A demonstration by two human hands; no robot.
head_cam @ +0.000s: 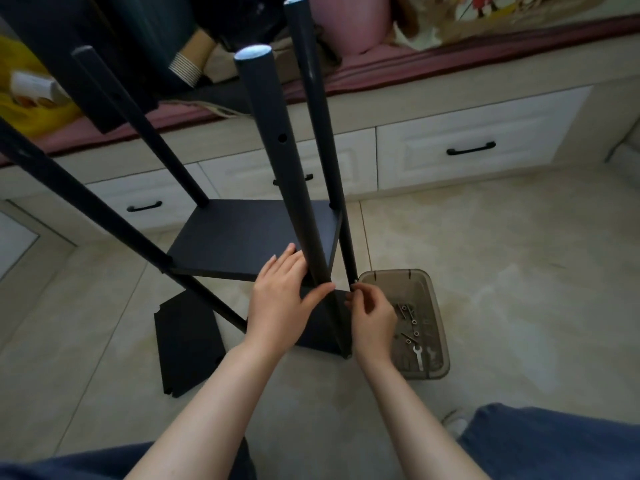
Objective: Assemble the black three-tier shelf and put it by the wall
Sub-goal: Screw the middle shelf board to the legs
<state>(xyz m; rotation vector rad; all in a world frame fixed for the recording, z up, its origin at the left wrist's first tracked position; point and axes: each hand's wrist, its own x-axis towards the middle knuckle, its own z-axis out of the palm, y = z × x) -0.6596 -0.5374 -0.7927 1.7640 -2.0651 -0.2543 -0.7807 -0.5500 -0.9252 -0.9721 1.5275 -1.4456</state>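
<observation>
The half-built shelf (249, 237) on the floor is steadied at the near post (277, 161) by the left hand (280, 299) while a small fastener, seemingly a screw, is pinched there by the right hand (372, 315), so alignment and tightening are likely needed next.

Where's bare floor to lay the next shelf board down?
Bare tile right of the parts bin, toward the drawers. Also left of the loose black board. Crowded around the shelf frame, where the left hand and right hand work.
</observation>
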